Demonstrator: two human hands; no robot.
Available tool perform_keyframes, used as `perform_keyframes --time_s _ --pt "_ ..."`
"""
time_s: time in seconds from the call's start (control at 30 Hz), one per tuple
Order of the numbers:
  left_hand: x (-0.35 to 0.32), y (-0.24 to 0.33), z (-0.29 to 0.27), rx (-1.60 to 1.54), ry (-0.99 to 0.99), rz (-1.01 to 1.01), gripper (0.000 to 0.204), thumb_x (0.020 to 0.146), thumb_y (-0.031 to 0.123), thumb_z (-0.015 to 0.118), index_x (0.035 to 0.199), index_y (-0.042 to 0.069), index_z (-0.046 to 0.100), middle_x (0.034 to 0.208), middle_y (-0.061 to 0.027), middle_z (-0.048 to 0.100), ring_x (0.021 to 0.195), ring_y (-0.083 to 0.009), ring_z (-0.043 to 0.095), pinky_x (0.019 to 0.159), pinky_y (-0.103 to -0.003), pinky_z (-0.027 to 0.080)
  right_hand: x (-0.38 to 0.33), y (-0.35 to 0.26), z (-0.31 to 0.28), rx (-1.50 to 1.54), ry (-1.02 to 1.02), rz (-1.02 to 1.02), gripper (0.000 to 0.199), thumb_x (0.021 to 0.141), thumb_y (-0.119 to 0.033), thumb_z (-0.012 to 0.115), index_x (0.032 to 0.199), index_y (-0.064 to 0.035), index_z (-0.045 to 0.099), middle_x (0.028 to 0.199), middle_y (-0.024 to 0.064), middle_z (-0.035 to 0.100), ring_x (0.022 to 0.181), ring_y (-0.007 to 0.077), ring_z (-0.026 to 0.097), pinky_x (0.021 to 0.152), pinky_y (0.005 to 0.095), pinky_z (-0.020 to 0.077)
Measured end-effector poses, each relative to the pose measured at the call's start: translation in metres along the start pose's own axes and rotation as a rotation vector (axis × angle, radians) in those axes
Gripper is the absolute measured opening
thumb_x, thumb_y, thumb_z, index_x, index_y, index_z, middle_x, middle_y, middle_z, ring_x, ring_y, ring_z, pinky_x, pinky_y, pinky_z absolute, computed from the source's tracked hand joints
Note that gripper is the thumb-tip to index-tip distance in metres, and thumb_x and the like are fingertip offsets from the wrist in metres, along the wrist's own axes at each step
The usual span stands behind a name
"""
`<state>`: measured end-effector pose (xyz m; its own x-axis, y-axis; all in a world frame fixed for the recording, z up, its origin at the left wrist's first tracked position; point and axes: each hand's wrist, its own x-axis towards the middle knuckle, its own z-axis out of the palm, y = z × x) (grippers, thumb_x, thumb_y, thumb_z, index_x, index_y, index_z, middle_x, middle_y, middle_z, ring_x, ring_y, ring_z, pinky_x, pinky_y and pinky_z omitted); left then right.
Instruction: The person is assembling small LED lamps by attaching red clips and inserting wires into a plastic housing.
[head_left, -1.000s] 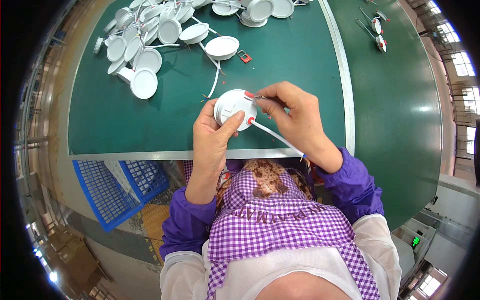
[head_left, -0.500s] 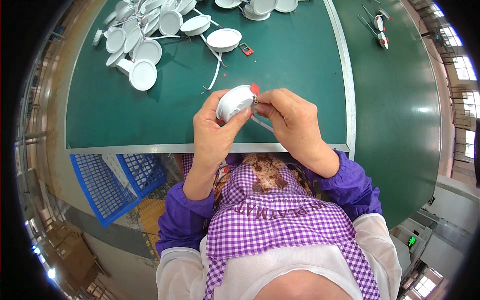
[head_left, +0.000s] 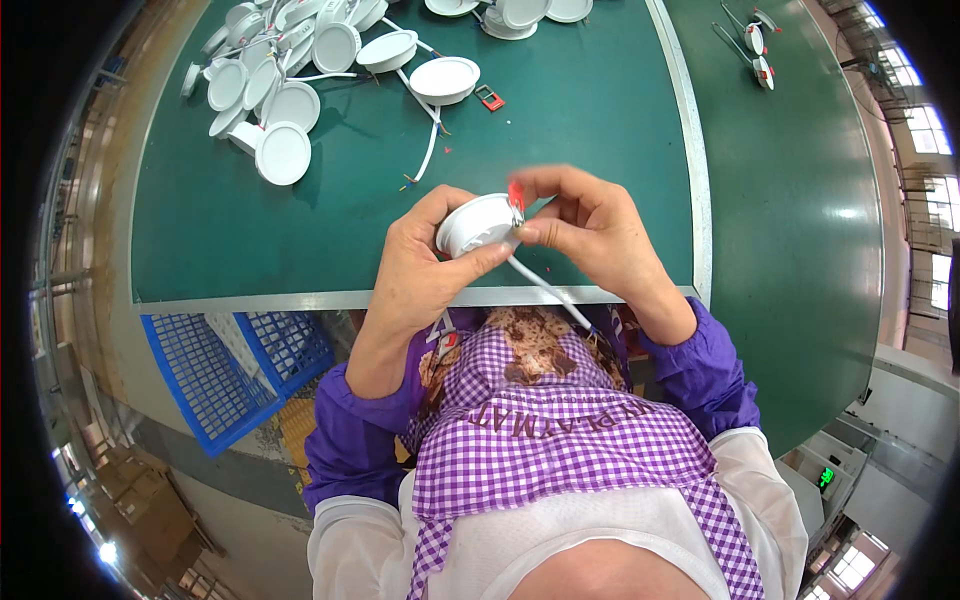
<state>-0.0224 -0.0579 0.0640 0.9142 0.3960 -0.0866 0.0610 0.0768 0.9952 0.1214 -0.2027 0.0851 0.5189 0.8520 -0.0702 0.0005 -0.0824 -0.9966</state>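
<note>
My left hand (head_left: pixel 405 268) grips a round white downlight (head_left: pixel 478 224) by its rim and side, above the near edge of the green table. The lamp is tilted, and a white cable (head_left: pixel 548 288) hangs from it toward my apron. On the lamp's right side sits a metal spring clip with a red sleeve (head_left: pixel 516 194). My right hand (head_left: pixel 600 228) pinches at this clip, thumb by the metal spring and index finger at the red sleeve. The index fingertip is slightly blurred.
Many similar white downlights (head_left: pixel 283 154) with cables lie heaped at the table's far left. A small red frame-like piece (head_left: pixel 490 98) lies beyond my hands. Two lamps (head_left: pixel 763 72) rest on the right-hand green surface. Blue plastic baskets (head_left: pixel 205 385) stand below at left.
The downlight has come slightly nearer to me and turned, so its cable now hangs in plain view. My right fingers have spread around the clip, whose red sleeve stands more upright.
</note>
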Motion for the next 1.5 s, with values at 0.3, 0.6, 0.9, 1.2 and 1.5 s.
perform_keyframes --time_s 0.3,0.6,0.9,1.2,1.5 --pt "-0.005 0.026 0.015 -0.074 0.102 0.003 0.03 0.07 0.004 0.082 0.094 -0.003 0.065 0.08 -0.0069 0.067 0.069 -0.0095 0.063 0.061 -0.022 0.051 -0.009 -0.02 0.006 0.056 -0.037 0.075 0.025 0.089 -0.009 0.065 0.11 0.0036 0.062 0.085 0.006 0.067 0.074 0.0096 0.062 0.068 0.0238 0.0512" --pt "-0.003 0.02 0.044 -0.271 0.211 -0.122 0.022 0.072 0.002 0.078 0.088 -0.002 0.064 0.077 -0.0075 0.067 0.066 -0.0095 0.063 0.06 -0.023 0.052 -0.001 -0.005 -0.01 0.218 -0.086 0.18 0.016 0.09 -0.015 0.065 0.091 0.0007 0.062 0.072 0.0006 0.06 0.058 0.0043 0.053 0.051 0.0198 0.0423" --pt "0.001 0.001 0.04 -0.189 0.037 0.057 0.034 0.068 0.006 0.084 0.096 0.002 0.065 0.085 -0.0057 0.068 0.078 -0.0108 0.064 0.077 -0.028 0.053 -0.013 -0.021 -0.021 0.057 -0.025 0.121 0.015 0.091 -0.017 0.065 0.089 -0.003 0.061 0.075 -0.0015 0.059 0.058 0.0035 0.05 0.051 0.0187 0.0402" --pt "0.013 -0.01 0.018 -0.42 -0.205 0.233 0.041 0.059 0.01 0.088 0.093 0.005 0.068 0.087 -0.0067 0.069 0.087 -0.018 0.065 0.106 -0.051 0.036 -0.009 -0.043 -0.026 -0.303 -0.326 -0.122 0.028 0.095 -0.027 0.056 0.088 -0.0002 0.056 0.073 0.0138 0.061 0.065 0.027 0.059 0.059 0.0366 0.0447" --pt "0.019 -0.02 0.016 -0.478 -0.323 0.159 0.05 0.057 0.002 0.088 0.102 0.002 0.066 0.097 -0.0093 0.067 0.088 -0.0151 0.063 0.078 -0.028 0.05 -0.003 -0.045 -0.025 -0.375 -0.327 -0.131 0.035 0.092 -0.029 0.058 0.073 0.0005 0.057 0.059 0.0157 0.051 0.051 0.0263 0.05 0.051 0.037 0.0395"
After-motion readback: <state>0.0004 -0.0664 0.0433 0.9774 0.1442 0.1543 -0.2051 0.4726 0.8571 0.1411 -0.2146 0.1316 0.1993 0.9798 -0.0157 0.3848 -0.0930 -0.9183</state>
